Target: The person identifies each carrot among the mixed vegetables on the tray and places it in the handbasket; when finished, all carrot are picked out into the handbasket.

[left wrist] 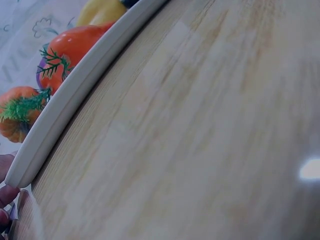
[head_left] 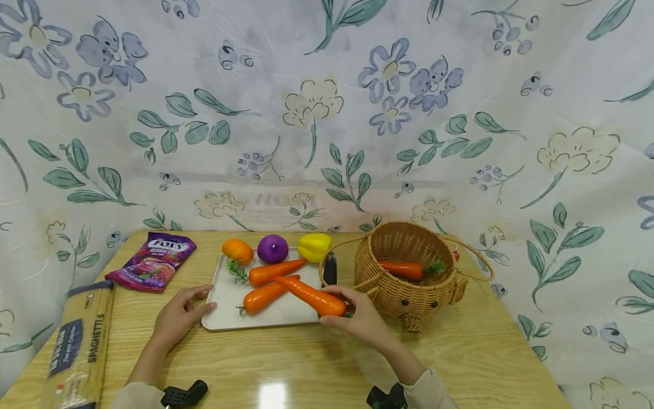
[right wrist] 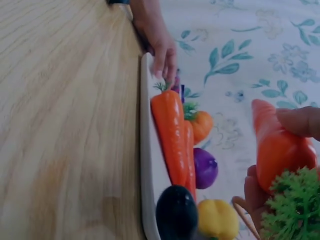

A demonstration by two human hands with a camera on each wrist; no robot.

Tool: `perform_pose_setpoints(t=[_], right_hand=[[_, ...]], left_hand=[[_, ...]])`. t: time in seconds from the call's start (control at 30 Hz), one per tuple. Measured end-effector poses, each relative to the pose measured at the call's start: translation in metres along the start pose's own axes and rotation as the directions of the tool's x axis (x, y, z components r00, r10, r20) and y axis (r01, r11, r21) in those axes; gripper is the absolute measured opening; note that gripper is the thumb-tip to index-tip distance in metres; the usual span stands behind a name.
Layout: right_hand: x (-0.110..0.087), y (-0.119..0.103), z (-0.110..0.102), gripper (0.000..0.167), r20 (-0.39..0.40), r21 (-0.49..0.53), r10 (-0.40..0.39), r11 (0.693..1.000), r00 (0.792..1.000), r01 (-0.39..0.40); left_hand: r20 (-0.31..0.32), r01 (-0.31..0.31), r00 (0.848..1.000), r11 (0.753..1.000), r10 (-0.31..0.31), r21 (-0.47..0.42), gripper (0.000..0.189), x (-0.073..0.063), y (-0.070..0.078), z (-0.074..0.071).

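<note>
My right hand [head_left: 357, 318] pinches an orange carrot [head_left: 314, 298] by its thick end, over the right part of the white tray [head_left: 225, 318]; its tip points left, and its green top [right wrist: 295, 210] shows in the right wrist view. At the tray's left edge, my left hand [head_left: 181, 315] grips the rim, with digits on both sides of it in the left wrist view. Two more carrots [head_left: 273, 272] [head_left: 260, 298] lie on the tray. Behind them are a small pumpkin [head_left: 238, 251], a purple onion [head_left: 273, 249] and a yellow bell pepper [head_left: 314, 247]. A dark eggplant [head_left: 330, 270] lies at the right.
Right of the tray stands a wicker basket [head_left: 403, 298] with looped handles and a carrot [head_left: 403, 269] inside. A purple candy bag [head_left: 153, 261] and a spaghetti pack [head_left: 79, 346] lie at the left. Floral cloth [head_left: 276, 187] hangs behind the wooden table [head_left: 230, 363].
</note>
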State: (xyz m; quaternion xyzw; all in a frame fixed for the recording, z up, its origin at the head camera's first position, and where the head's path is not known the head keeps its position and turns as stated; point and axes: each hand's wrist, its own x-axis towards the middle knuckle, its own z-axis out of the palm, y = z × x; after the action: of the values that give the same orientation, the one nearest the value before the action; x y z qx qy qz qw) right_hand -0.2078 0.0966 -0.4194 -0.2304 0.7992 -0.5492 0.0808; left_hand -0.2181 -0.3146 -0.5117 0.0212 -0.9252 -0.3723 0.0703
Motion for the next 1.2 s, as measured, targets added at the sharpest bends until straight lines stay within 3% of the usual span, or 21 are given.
perform_pose_setpoints(t=[0.23, 0.53, 0.73, 0.83, 1.2], right_hand=[[-0.004, -0.008, -0.02, 0.046, 0.049, -0.047, -0.011, 0.999, 0.999, 0.013], [-0.005, -0.02, -0.051, 0.047, 0.111, -0.017, 0.0, 1.0, 0.994, 0.002], [-0.001, -0.024, -0.07, 0.049, 0.169, -0.058, -0.066, 0.995, 0.983, 0.076], [0.002, -0.024, -0.081, 0.049, 0.195, -0.057, -0.049, 0.996, 0.98, 0.062], [0.006, -0.025, -0.129, 0.047, 0.17, -0.135, -0.042, 0.989, 0.985, 0.065]], left_hand=[[0.01, 0.005, 1.0, 1.0, -0.005, 0.003, 0.054, 0.0, 0.0, 0.0], [0.019, 0.009, 1.0, 1.0, -0.009, 0.011, 0.054, -0.001, 0.001, -0.001], [0.016, -0.003, 1.0, 1.0, 0.003, 0.011, 0.053, -0.001, 0.0, 0.0], [0.016, -0.004, 1.0, 1.0, 0.004, 0.011, 0.054, -0.002, 0.0, 0.001], [0.005, -0.023, 1.0, 1.0, 0.023, 0.017, 0.052, 0.0, 0.0, 0.001]])
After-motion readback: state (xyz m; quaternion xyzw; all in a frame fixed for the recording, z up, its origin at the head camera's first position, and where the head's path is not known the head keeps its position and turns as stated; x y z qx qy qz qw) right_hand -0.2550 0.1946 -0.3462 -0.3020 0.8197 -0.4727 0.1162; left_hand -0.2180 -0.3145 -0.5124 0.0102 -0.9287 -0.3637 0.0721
